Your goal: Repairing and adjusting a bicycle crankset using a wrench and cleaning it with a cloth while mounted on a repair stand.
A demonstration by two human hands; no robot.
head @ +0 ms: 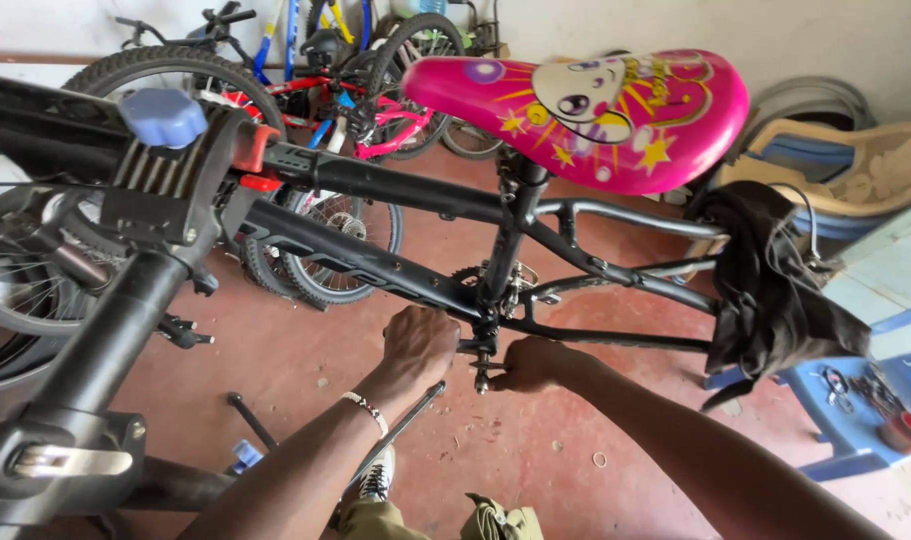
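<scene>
The black bicycle frame [395, 265] hangs clamped in a repair stand [160, 200], and both hands meet under its lowest point, at the bottom bracket [485, 325]. The left hand [418, 345] is curled closed against the underside of the down tube, just left of the bracket; a long thin metal rod [400, 428] slants down from beneath it, though whether the fingers actually pinch that rod cannot be told. A beaded bracelet [367, 410] circles that wrist. The right hand [535, 362] is closed into a fist just right of the bracket, touching the small axle end [482, 380] that sticks down there — what it holds inside the fist is hidden.

Above the grip rises the seat tube, topped by a bright pink saddle [615, 115] with a cartoon print and yellow stars. To the right of the hands a black cloth [765, 290] droops over the rear stays, beside a blue plastic stool [855, 410] carrying small tools. Left of the grip, the stand's thick black post [105, 350] runs down toward the camera.

Below everything lies a red-painted concrete floor [575, 470] — scuffed, dusty, dotted with small bits. Behind, more bicycles [305, 90] lean against a pale wall [835, 40].
</scene>
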